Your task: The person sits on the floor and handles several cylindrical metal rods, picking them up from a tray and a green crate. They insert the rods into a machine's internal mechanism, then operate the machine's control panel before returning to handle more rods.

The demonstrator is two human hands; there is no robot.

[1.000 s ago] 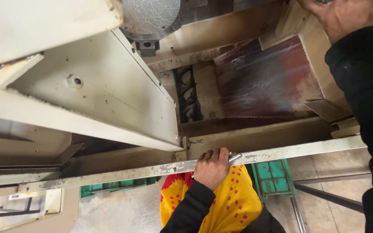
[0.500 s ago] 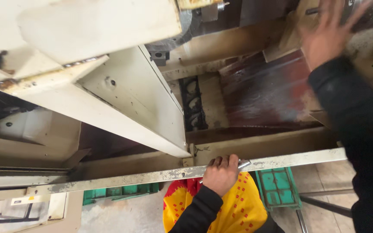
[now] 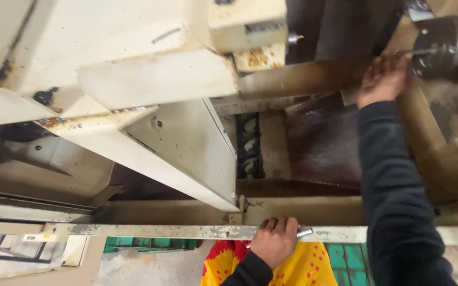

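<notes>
**Head camera: one hand braced on the rail, the other up at the chuck**

Head view looks down on you leaning into a cream-painted machine [image 3: 149,79], its paint chipped and rust-stained along the edges. Your left hand [image 3: 274,241] is curled over the worn metal rail [image 3: 160,231] that runs across the front of the machine, and a small shiny metal tool [image 3: 303,232] pokes out from under the fingers; it looks as though you grip rail and tool together, most likely to steady your weight as you stretch forward. Your right hand [image 3: 382,79], in a dark sleeve [image 3: 398,201], reaches well away from the left, up to the grey steel chuck [image 3: 451,45] at the top right. The fingers rest against a thin rod [image 3: 414,53] sticking out of the chuck's face; whether they close around it or only touch it cannot be told from this angle.

The chuck is a round, dull-grey body, partly cut off by the frame edge, with dust and grime about it. Below it lies a dark reddish, oily tray [image 3: 322,143], and beside that a chip conveyor screw [image 3: 250,145] sits in its channel. Bright yellow and red cloth [image 3: 298,267] shows at your waist, over green crates [image 3: 345,259] on the floor.
</notes>
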